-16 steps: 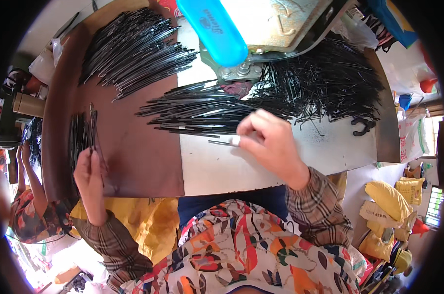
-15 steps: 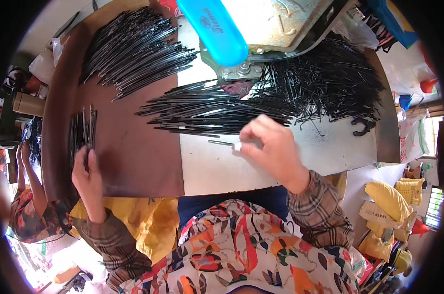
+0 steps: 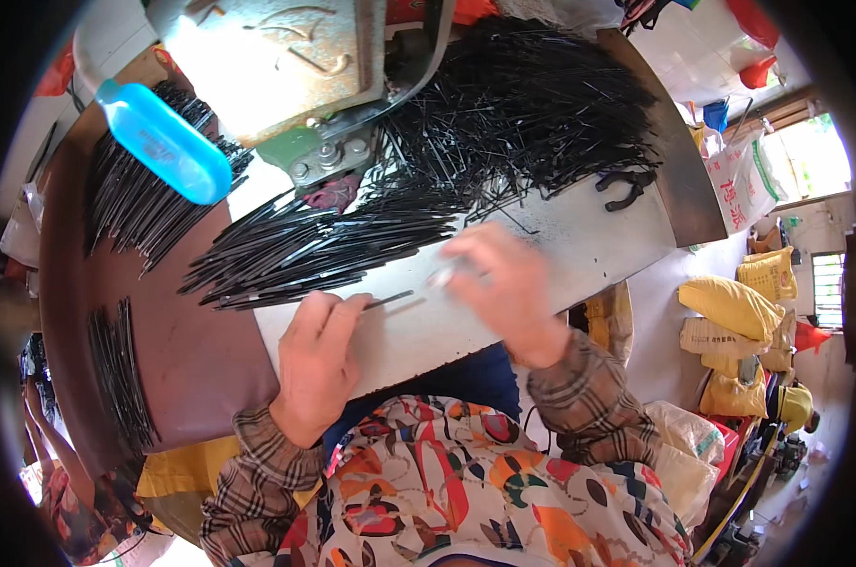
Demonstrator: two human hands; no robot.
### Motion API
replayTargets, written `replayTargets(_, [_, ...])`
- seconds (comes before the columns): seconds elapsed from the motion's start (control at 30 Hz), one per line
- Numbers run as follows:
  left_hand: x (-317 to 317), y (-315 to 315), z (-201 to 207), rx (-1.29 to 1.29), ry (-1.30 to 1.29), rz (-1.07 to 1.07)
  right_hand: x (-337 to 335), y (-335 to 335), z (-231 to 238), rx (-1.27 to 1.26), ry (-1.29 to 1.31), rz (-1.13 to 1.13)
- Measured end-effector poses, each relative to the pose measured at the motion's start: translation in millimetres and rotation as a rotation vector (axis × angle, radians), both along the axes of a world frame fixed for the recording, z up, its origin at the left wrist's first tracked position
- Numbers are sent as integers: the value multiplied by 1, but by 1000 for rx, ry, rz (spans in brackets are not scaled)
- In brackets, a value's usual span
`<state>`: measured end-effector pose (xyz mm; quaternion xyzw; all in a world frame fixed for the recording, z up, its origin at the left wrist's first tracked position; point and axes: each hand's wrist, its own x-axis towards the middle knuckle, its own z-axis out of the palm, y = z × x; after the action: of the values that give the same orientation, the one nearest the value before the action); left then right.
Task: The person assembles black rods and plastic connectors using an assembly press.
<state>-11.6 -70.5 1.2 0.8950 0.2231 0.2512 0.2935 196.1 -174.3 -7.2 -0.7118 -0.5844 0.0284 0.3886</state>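
Observation:
My left hand (image 3: 319, 359) is over the near edge of the pale metal tabletop (image 3: 418, 340), its fingers pinched on a thin black rod (image 3: 390, 300) that points right. My right hand (image 3: 503, 293) hovers just beyond the rod's tip, smeared by motion. Something white (image 3: 442, 277) shows at its thumb; whether the fingers hold anything is unclear. Close beyond both hands lies a heap of black rods (image 3: 324, 246), roughly lined up. A small bundle of similar rods (image 3: 121, 373) rests on the brown sheet (image 3: 210, 350) at the left.
A machine with a rusty plate (image 3: 286, 57) and a blue handle (image 3: 168, 142) stands over the table. Behind it spreads a tangled black heap (image 3: 532, 104). More rods (image 3: 144, 180) lie far left. Yellow sacks (image 3: 730, 307) are stacked at right; another person's arm (image 3: 54, 449) shows at left.
The view has turned right. My left hand has left the small bundle at the left and now pinches a rod near the middle. My right hand, which held a rod, is now blurred.

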Motion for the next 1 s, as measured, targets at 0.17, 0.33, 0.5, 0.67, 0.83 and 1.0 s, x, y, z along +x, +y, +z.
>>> replayTargets(0.17, [6,2,3,-103,-54,76,59,-22,0,-115,123,-310])
replayTargets(0.33, [4,6,10,-101,-86,90,65,-20,15,-289,-175,-316])
replayTargets(0.5, [0,25,7,-449,-184,139,69,-6,66,-459,-502,-138])
replayTargets(0.67, [28,43,16,-655,-132,123,15,54,73,-114,168,274])
replayTargets(0.83, [43,52,-6,-795,-391,224,-20,81,35,5,154,208])
replayTargets(1.0, [38,60,1,-730,-427,276,-24,85,39,2,215,138])
